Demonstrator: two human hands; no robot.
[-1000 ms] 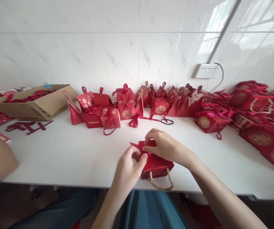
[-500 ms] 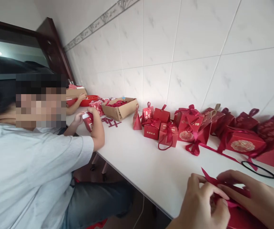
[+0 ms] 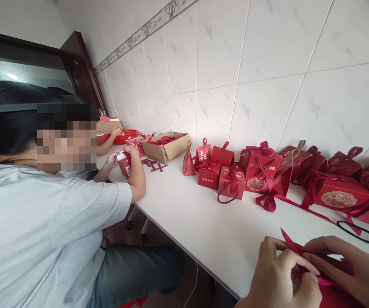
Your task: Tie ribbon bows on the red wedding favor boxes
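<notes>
- Head view: my left hand pinches red ribbon between thumb and forefinger.
- My right hand closes on the same ribbon.
- Red gift box beneath both hands, at the white table, partly out of view.

Gift box: red, patch of gold print visible between left hand and right hand; mostly covered, lower part cut off by frame edge, full pose unclear. Ribbon: red, pinched by both hands at the box, one pointed end sticking up free.
</notes>
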